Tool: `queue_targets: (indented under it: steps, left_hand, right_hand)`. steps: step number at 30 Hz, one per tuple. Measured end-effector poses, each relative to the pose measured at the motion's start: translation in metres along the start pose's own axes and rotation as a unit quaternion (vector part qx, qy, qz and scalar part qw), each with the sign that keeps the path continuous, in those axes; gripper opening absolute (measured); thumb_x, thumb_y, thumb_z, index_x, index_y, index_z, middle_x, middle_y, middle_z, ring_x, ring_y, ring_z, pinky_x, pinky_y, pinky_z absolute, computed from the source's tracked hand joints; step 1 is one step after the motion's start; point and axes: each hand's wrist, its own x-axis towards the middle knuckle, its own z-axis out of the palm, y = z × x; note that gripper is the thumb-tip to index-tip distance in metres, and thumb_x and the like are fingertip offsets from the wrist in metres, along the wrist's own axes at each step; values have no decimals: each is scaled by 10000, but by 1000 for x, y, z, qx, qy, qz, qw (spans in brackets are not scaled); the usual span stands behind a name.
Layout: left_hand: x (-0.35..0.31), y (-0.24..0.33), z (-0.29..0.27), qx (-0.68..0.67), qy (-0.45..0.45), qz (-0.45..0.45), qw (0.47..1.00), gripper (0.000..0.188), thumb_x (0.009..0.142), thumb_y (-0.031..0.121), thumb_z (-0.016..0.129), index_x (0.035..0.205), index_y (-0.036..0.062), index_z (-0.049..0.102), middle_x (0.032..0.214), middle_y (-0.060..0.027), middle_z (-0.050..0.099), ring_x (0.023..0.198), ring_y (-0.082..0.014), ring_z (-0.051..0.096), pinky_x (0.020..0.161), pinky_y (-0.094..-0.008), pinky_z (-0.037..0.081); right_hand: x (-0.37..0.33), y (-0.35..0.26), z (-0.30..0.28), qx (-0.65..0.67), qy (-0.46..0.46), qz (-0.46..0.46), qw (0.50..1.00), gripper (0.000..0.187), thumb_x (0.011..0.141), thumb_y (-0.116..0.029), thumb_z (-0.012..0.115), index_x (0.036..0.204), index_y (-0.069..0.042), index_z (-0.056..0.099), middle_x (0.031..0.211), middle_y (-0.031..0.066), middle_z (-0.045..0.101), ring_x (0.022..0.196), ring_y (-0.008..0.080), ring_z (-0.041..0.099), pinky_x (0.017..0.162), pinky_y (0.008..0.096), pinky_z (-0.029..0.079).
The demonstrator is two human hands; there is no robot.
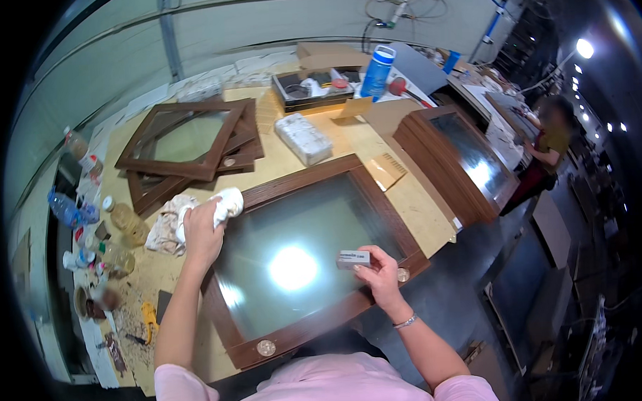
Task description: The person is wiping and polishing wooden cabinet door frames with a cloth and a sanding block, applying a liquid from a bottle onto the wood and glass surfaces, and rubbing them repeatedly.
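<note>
A workshop — 1 cluttered worktable [155,268], bottles [127,223], stacked brown-framed panels [224,147].

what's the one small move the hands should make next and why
Probably slide the white cloth onto the glass: the left hand already grips it beside the wooden frame's far left corner, while the right hand holds a small grey block over the opposite end.

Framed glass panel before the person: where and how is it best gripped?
Probably best gripped by its left rail and right rail, coming from the near side: the framed glass panel lies flat, glass fills its middle, and only the wooden rails offer edges to hold. Its near right corner appears to overhang the table, likely leaving room underneath.
</note>
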Motion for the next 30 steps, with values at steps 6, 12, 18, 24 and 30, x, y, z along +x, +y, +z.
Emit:
queue_targets:
  steps: [6, 12, 18, 24, 30]
  left_hand:
    - [-12, 9, 9, 88, -10, 52, 995, 494, 742, 62, 710, 1216, 54, 574, 1305, -149, 536, 1248, -373, 435, 1100, -503, 286]
    - [-8, 16, 11, 112, -7, 59, 992, 502, 715, 25, 671, 1205, 52, 566, 1309, -161, 524, 1233, -402, 431, 1083, -504, 313]
    - [-8, 18, 12, 135, -19, 36, 990, 506, 676, 1, 614, 1178, 50, 571, 1303, -166, 530, 1221, -410, 442, 1065, -496, 340]
    - [-6, 25, 13, 149, -29, 14, 988, 530, 654, -7, 566, 1181, 51, 572, 1303, -173, 528, 1225, -420, 439, 1073, -493, 337]
    - [0, 32, 13, 148, -43, -1, 988, 527, 656, 19, 563, 1182, 49, 568, 1299, -181, 527, 1221, -427, 440, 1070, -496, 342]
  right_hand:
    - [51, -30, -36, 100, 46, 6, 994, 266, 887, -36, 568, 1144, 9, 516, 1057, 112, 658, 951, 194, 660, 787, 317, 577]
    - [180, -21, -112, -127, 25, -44, 991, 280, 802, -8, 686, 1067, 9, 598, 961, 73, 664, 904, 137, 642, 805, 276, 510]
    - [259, -3, -113, -158, -91, -37, 982, 254, 797, -40, 674, 1036, -9, 594, 918, 87, 652, 883, 166, 631, 786, 319, 514]
    - [307, 26, -99, -105, -223, -49, 968, 231, 829, -15, 642, 1050, -17, 571, 918, 46, 607, 859, 121, 585, 757, 278, 492]
    - [353, 25, -90, -140, -179, -68, 971, 236, 809, -1, 640, 1032, -13, 565, 918, 92, 625, 858, 173, 603, 795, 303, 488]
